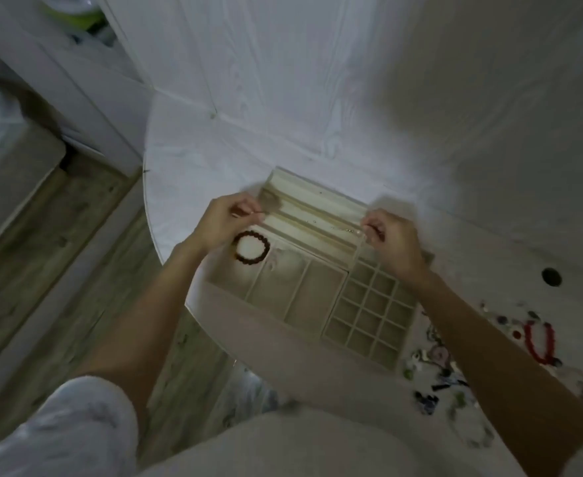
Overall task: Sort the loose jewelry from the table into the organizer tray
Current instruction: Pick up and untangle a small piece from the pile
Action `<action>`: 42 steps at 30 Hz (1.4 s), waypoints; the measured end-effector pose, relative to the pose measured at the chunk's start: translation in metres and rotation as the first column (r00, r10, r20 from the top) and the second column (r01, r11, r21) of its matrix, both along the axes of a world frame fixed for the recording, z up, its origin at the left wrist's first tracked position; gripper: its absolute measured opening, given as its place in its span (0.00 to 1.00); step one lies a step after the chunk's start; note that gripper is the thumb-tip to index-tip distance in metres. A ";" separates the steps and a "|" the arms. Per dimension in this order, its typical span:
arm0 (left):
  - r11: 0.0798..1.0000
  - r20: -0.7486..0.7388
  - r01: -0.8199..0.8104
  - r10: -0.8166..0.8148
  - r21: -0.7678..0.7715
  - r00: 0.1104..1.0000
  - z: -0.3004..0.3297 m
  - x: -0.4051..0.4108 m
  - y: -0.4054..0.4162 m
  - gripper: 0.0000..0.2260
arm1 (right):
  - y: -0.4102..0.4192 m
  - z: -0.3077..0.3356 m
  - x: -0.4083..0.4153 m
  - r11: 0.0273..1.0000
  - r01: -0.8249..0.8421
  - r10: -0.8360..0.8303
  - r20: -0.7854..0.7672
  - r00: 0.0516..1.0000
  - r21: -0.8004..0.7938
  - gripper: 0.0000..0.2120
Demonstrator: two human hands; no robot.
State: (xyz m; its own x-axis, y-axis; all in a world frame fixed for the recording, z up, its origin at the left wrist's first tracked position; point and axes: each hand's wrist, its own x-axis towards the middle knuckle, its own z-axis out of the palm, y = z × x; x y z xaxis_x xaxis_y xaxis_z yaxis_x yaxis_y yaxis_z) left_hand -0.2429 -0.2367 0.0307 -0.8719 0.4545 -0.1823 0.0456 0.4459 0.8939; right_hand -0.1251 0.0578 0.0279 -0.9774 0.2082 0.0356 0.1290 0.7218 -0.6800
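The table (pixel 317 98) shows white painted wood grain, matt. The organizer tray (pixel 321 290) looks lined with pale, matt, velvety cloth. The dark bracelet (pixel 252 247) has glossy beads; the floor (pixel 42 242) looks wooden.

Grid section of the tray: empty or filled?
Empty. The grid section shows bare cells; loose jewelry lies on the table.
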 end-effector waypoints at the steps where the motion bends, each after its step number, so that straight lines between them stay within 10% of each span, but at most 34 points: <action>1: 0.998 -0.033 0.061 -0.062 -0.028 0.998 -0.004 -0.018 0.005 0.05 | 0.004 -0.005 -0.008 0.997 -0.023 0.026 -0.041 0.999 0.072 0.02; 9: 0.835 -0.490 0.328 -0.531 -0.442 0.691 -0.040 -0.104 0.048 0.04 | 0.022 -0.043 -0.043 0.842 -0.026 0.088 -0.090 0.992 0.539 0.09; 19: 0.751 -0.668 0.289 -0.661 -0.594 0.342 -0.058 -0.129 0.062 0.04 | 0.018 -0.051 -0.056 0.613 -0.120 0.091 0.081 0.993 0.781 0.06; 33: 0.629 -0.523 0.341 -0.775 -0.699 0.356 -0.046 -0.135 0.076 0.07 | 0.004 -0.046 -0.067 0.675 -0.158 0.037 0.180 0.983 0.721 0.07; 42: 0.734 -0.613 0.247 -0.670 -0.632 0.419 -0.053 -0.134 0.069 0.03 | 0.007 -0.047 -0.059 0.702 -0.025 -0.121 0.154 0.981 0.711 0.06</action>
